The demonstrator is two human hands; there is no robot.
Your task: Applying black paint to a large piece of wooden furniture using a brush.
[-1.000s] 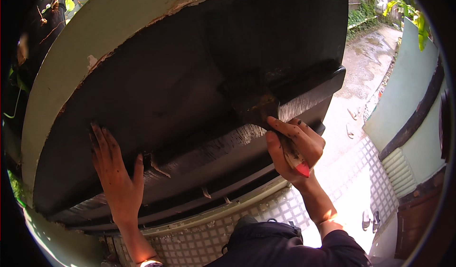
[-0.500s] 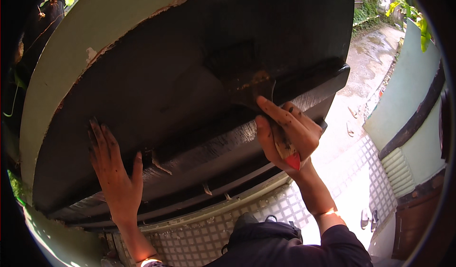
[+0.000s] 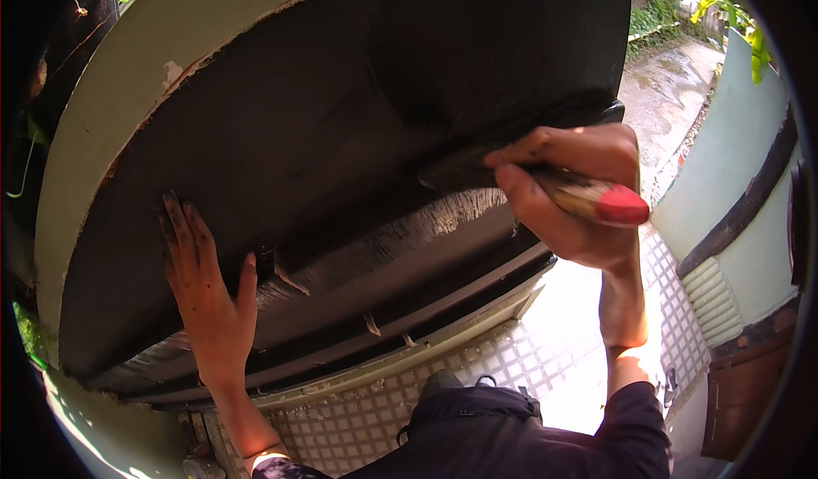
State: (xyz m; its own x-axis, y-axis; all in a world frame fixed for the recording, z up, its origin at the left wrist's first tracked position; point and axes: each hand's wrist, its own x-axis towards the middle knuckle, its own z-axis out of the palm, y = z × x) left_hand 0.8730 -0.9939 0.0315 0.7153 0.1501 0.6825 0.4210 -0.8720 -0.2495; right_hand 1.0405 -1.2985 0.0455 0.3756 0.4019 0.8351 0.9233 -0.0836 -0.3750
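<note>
A paintbrush (image 3: 588, 196) with a wooden handle and a red end is gripped in my right hand (image 3: 579, 189). Its dark head lies against the lower part of a large black panel (image 3: 290, 112), just above a ledge. The ledge (image 3: 443, 219) is streaked, with pale patches showing through the black. My left hand (image 3: 209, 296) lies flat on the panel at the left, fingers spread and smudged dark, holding nothing. A pale peeling strip (image 3: 290, 279) sticks out beside its thumb.
A pale green curved border (image 3: 94, 129) with chipped edges frames the panel. Below lies a tiled floor (image 3: 341, 428). At the right are a light green wall (image 3: 724, 172), a wet path (image 3: 673, 95) and a brown wooden piece (image 3: 750, 385). Leaves hang at the upper right.
My right hand has moved right, and the brush has turned from pointing up to pointing left, its head now lower along the ledge. My left hand stays in place.
</note>
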